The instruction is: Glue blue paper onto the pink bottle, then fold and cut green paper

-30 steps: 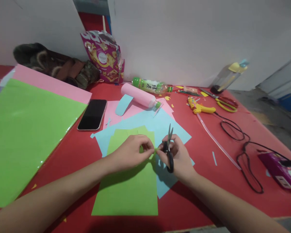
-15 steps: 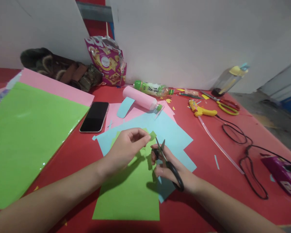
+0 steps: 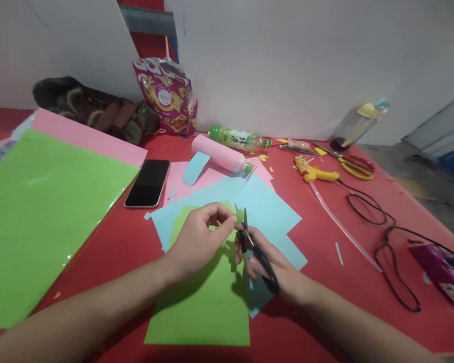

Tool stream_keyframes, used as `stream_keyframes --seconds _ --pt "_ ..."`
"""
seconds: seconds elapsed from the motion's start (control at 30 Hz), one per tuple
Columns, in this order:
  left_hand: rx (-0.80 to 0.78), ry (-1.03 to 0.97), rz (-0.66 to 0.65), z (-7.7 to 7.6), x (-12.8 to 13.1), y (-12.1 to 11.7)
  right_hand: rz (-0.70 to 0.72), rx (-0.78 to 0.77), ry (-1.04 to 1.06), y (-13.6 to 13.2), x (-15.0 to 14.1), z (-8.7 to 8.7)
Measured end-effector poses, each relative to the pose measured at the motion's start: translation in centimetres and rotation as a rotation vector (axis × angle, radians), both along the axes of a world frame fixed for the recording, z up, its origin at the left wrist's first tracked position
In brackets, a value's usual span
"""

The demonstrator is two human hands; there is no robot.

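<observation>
My left hand [image 3: 202, 237] pinches a small green paper piece [image 3: 239, 216] between thumb and fingertips. My right hand [image 3: 274, 264] grips black-handled scissors [image 3: 255, 248], and their blades meet the small piece at its right edge. Both hands hover over a green paper sheet [image 3: 200, 307] that lies on light blue paper sheets [image 3: 272, 212] on the red table [image 3: 325, 282].
A black phone [image 3: 148, 182] lies left of the papers, with large green [image 3: 41, 212] and pink sheets further left. A pink-wrapped bottle [image 3: 219, 153], a green bottle [image 3: 234, 137], a snack bag [image 3: 166, 96], a yellow glue gun [image 3: 314, 171] with its black cord [image 3: 386, 237], other scissors [image 3: 353, 164] and a purple box [image 3: 444, 275] lie around.
The scissors swung from upright to a slant and opened, then closed in on the small green piece. My left hand lifted the piece slightly and came back toward the blades.
</observation>
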State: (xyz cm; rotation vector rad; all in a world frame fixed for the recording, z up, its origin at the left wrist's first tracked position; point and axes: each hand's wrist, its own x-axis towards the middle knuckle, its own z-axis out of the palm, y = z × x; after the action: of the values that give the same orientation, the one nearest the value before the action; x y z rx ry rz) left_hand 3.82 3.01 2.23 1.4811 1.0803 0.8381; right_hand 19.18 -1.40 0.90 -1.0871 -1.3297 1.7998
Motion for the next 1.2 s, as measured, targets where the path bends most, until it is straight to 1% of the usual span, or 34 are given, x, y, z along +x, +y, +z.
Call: stream_keyframes --seconds 0.1,0.2,0.33,0.5,0.63,0.8,0.97,1.1,1.2 --pt "0.009 0.021 0.050 0.05 0.01 0.02 -0.019 0.048 0.004 -0.04 -0.07 -0.12" --pt "0.019 0.037 0.078 0.13 -0.01 0.01 -0.020 0.053 -0.009 -0.11 -0.03 -0.37" --pt "0.016 0.043 0.076 0.22 0.01 -0.05 -0.030 0.063 -0.034 -0.17 0.05 -0.58" --pt "-0.005 0.046 0.061 0.30 0.14 -0.23 -0.030 0.074 -0.013 -0.25 0.09 -0.82" --pt "-0.026 0.039 0.078 0.31 0.27 -0.32 -0.043 0.083 -0.015 -0.25 0.12 -0.89" --pt "-0.071 0.010 0.100 0.14 0.46 -0.40 -0.021 0.084 0.008 -0.16 0.12 -0.97" --pt "-0.110 -0.005 0.111 -0.07 0.49 -0.54 -0.042 0.095 0.042 -0.06 -0.09 -0.75" --pt "-0.122 -0.015 0.112 0.12 0.53 -0.62 -0.058 0.065 0.064 -0.10 -0.20 -0.63" --pt "-0.124 -0.018 0.126 0.27 0.63 -0.63 -0.063 0.043 0.084 -0.16 -0.20 -0.86"
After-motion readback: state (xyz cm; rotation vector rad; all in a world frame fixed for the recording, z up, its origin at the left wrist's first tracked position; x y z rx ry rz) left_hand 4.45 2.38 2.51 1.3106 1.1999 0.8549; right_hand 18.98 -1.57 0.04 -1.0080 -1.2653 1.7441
